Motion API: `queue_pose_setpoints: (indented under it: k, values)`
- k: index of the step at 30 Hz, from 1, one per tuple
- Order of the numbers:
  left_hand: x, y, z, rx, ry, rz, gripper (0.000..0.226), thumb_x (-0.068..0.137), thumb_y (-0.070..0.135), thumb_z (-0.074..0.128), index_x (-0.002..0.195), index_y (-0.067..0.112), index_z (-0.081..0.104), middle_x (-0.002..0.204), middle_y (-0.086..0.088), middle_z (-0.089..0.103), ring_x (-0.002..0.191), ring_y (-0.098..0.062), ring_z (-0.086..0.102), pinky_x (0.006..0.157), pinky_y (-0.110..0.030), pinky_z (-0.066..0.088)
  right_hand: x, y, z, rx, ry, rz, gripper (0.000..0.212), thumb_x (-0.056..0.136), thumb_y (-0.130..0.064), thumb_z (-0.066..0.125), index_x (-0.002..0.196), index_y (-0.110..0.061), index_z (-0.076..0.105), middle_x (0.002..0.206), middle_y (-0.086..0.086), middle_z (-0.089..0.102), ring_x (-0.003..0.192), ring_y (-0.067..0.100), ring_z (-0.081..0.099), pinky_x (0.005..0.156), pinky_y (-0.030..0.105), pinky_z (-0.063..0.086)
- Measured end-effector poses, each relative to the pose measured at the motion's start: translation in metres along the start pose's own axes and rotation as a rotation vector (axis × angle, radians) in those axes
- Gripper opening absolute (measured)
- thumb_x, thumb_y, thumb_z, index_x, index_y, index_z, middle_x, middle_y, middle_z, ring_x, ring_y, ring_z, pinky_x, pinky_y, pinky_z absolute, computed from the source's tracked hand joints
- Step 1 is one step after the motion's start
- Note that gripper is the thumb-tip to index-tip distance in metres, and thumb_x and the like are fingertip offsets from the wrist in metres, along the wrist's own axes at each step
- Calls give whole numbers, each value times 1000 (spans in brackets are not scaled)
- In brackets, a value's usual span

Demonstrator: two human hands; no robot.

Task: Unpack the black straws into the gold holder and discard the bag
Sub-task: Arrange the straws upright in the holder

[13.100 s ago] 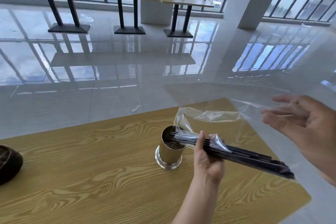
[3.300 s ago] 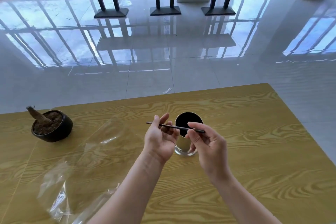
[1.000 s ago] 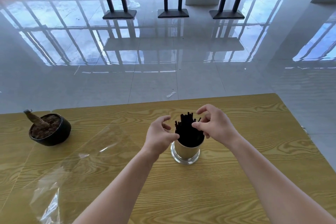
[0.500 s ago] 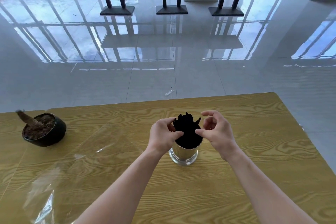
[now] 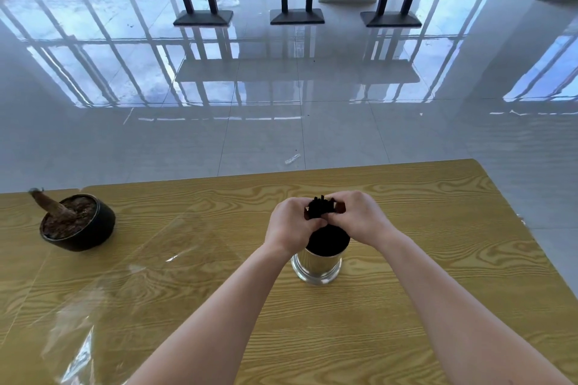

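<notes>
From the head view, the left hand (image 5: 289,225) and right hand (image 5: 359,217) curl round the black straws (image 5: 319,208), gathering the bundle upright in the gold holder (image 5: 316,264) on the wooden counter (image 5: 438,259); the clear bag (image 5: 103,284) lies flat to the left, near a black plant pot (image 5: 78,222)

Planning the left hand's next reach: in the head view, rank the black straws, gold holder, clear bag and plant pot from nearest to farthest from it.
1. black straws, gripped in the left hand
2. gold holder, just below it
3. clear bag, lying flat to the left
4. plant pot, at the far left
</notes>
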State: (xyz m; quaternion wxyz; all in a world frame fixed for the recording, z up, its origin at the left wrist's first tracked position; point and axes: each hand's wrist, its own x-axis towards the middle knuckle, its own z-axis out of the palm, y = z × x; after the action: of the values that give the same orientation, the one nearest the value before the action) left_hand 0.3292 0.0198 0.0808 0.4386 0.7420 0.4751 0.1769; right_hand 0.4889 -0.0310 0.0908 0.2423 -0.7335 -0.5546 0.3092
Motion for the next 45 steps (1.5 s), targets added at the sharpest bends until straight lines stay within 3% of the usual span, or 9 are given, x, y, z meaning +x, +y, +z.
queue_pose_setpoints:
  k: [7,9,11,15,22,27,32,39,45]
  values:
    - [5,2,-14,-99,-56,-53,10,86,21,76,96,18,79,88,2,78,87,-14,73,83,-38,60,5,-2,-3,140,9,75,23,85,-34,78,79,-12,75,64,-5,65,59,9,57,59,31,48]
    - [4,-2,-13,-82,-48,-64,11,86,24,77,97,22,79,78,7,74,76,-9,70,71,-27,57,6,-2,1,136,10,89,20,84,-31,79,93,-14,75,74,-4,69,68,12,64,67,35,55]
    - [-1,-6,-10,-71,-2,-69,18,84,25,78,102,27,78,65,12,61,62,-4,60,59,-17,47,3,-1,4,96,48,89,38,82,-30,82,116,-20,71,87,-3,71,83,16,68,79,37,59]
    - [-6,-17,-6,-74,107,-99,45,83,25,80,126,23,69,72,5,60,68,-11,59,74,-28,53,-6,5,5,108,128,65,62,80,-31,84,136,-24,60,83,-7,71,85,9,67,79,27,52]
    - [-9,-20,-2,-139,221,-87,35,84,31,80,117,22,74,71,12,63,62,-2,57,65,-16,47,-7,9,-4,30,252,-10,29,93,-30,71,121,-20,73,74,-7,64,70,8,59,67,22,45]
    - [-7,-15,-2,-119,270,-78,18,88,29,76,105,24,79,77,12,68,70,-3,62,61,-8,45,7,-4,-3,-119,212,-97,32,99,-31,62,127,-17,70,104,1,70,103,20,63,83,28,43]
    - [-7,-15,-2,-142,264,-84,10,88,28,76,96,26,79,79,14,69,76,-2,66,67,-15,50,19,-14,-7,-251,147,-150,27,98,-33,64,121,-25,74,93,-8,58,104,20,62,80,28,39]
    - [-6,-20,-2,-132,253,-89,13,88,32,74,101,29,78,85,15,69,77,0,65,65,-11,46,30,-20,-11,-315,6,-201,25,97,-34,64,121,-32,73,81,-21,43,95,8,49,84,27,39]
    - [-6,-19,-2,-125,231,-103,13,89,30,73,101,30,78,84,16,69,78,1,66,63,-10,45,34,-26,-12,-366,-14,-266,13,93,-27,70,99,-19,79,94,-5,65,95,19,62,79,27,39]
